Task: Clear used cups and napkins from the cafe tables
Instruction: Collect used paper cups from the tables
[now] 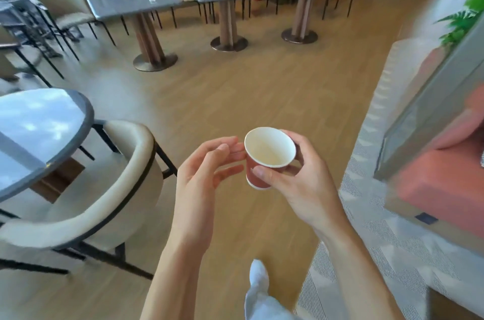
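Red paper cup [267, 160] base hidden, right hand [296, 175] gripping

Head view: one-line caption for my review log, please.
Right hand holds an empty red paper cup, left hand open beside it, rectangular tables with scraps ahead.

Bright, soft daylight fills the room. The round table [39, 131] at the left reflects the sky with strong glare. Shadows on the floor [235, 89] are weak. The edges are bent by the wide lens, and the right side is blurred.
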